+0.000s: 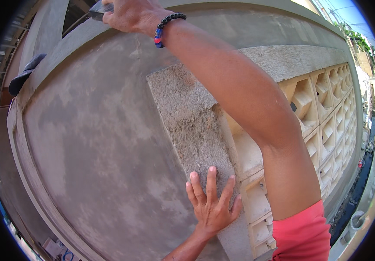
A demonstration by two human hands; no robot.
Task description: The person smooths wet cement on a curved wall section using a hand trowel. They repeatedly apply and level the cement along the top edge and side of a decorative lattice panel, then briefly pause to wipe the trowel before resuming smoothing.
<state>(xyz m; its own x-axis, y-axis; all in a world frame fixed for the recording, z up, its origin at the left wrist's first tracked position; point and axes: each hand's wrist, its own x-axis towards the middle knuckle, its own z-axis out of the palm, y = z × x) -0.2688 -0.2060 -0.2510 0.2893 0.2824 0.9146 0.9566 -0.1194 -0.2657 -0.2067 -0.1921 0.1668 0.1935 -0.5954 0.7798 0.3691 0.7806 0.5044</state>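
Observation:
My left hand (211, 200) lies flat with its fingers spread on the rough cement border (191, 113) around a panel of cream vent blocks (300, 102). My right arm, in a short red sleeve, stretches up across the border and panel. At the upper left, my right hand (133, 15), with a beaded bracelet (163, 28) at its wrist, grips a dark grey hard-edged thing (100, 9) by the wall's top ledge. Its kind is unclear, as the fingers and the picture's edge hide part of it. Smooth grey plaster with damp patches covers the wall (96, 130).
A dark cap-like thing (25, 75) rests on the ledge at the left. A raised plaster edge (39, 187) runs down the wall's left side. Along the far right, a narrow dark ditch (353, 195) runs beside the wall, with a greyish bucket-like container (356, 221) near it.

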